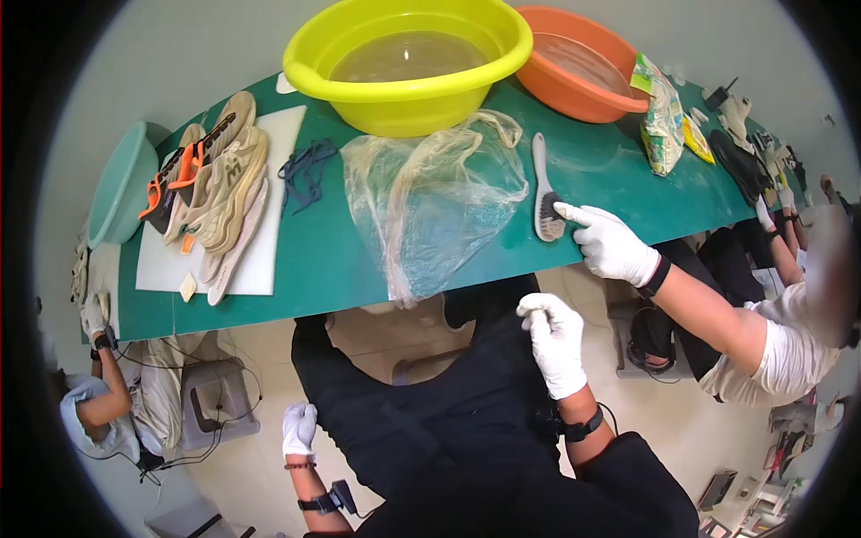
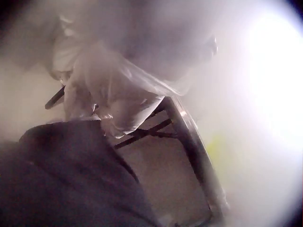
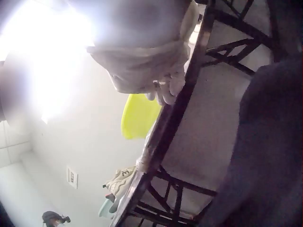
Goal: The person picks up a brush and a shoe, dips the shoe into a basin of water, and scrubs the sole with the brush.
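Observation:
My left hand (image 1: 300, 429), in a white glove, hangs low beside my left thigh with its fingers loosely curled, and no object shows in it. My gloved right hand (image 1: 554, 345) is above my right thigh, in front of the table edge, fingers bent and holding nothing visible. In the right wrist view the glove (image 3: 142, 66) appears near the table edge. Nearest to it on the table lies a grey-handled scrubbing brush (image 1: 544, 199), bristle end toward me. Another person's gloved hand (image 1: 614, 244) extends a finger at the bristles. A crumpled clear plastic bag (image 1: 430, 202) lies left of the brush.
On the green table (image 1: 314, 260) stand a yellow basin (image 1: 408, 90) and an orange basin (image 1: 574, 99), both with water. Beige sneakers (image 1: 229, 193) lie on a white board (image 1: 282, 152), near a teal basin (image 1: 121, 184). A powder bag (image 1: 662, 121) stands right. People sit at both sides.

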The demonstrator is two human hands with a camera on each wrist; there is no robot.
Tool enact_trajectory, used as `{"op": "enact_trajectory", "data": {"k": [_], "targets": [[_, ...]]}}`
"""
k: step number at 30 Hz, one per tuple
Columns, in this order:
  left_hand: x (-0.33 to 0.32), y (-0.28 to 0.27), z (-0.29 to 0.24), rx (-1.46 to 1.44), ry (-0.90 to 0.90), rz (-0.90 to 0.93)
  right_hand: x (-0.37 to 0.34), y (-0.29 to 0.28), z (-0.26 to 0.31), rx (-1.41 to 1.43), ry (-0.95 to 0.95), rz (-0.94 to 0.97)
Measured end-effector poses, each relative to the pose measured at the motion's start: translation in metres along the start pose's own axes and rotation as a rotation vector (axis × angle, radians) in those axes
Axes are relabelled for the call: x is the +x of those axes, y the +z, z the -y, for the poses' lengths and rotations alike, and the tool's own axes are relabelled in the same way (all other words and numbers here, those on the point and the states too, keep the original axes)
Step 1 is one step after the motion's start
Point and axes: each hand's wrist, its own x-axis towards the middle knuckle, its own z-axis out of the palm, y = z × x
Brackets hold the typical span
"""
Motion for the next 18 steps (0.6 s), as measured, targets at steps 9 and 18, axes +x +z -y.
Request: {"op": "enact_trajectory", "data": {"k": [9, 18], "targets": [[-0.053, -0.019, -0.057, -0.164, 0.331, -0.144, -0.005, -0.006, -0.052, -0.413, 0.159, 0.117], [-0.078, -0.012, -0.063, -0.340, 0.036, -0.104, 0.006, -0.012, -0.080, -0.503, 0.176, -0.007]]}}
